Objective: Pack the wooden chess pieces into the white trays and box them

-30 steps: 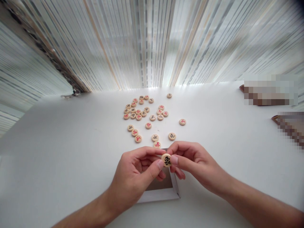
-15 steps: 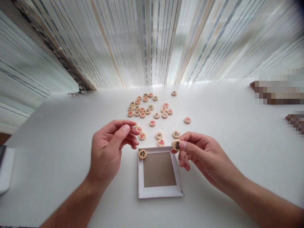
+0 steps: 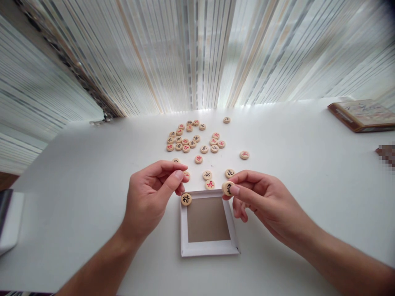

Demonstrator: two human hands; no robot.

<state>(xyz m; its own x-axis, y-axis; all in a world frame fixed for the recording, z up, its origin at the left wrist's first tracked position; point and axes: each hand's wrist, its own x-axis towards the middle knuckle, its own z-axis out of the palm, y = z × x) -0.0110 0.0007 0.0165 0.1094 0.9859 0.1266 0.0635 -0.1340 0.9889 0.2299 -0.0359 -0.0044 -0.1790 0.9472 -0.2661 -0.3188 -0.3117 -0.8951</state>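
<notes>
My right hand (image 3: 262, 203) pinches a round wooden chess piece with a black character (image 3: 228, 188) between thumb and forefinger, just above the far right corner of a shallow white box with a brown bottom (image 3: 207, 248). Another black-marked piece (image 3: 185, 199) lies in the box's far left corner. My left hand (image 3: 151, 195) hovers beside that corner, fingers curled toward the thumb, and I see nothing in them.
Several wooden chess pieces with red or black characters (image 3: 193, 142) lie scattered on the white table beyond the box. A brown box lid (image 3: 361, 115) sits at the far right. A pale object (image 3: 9, 220) is at the left edge. Striped curtains hang behind.
One second ago both hands held the black piece together over the box. The left hand has let go and moved left; the right hand carried the piece toward the box's far right corner.
</notes>
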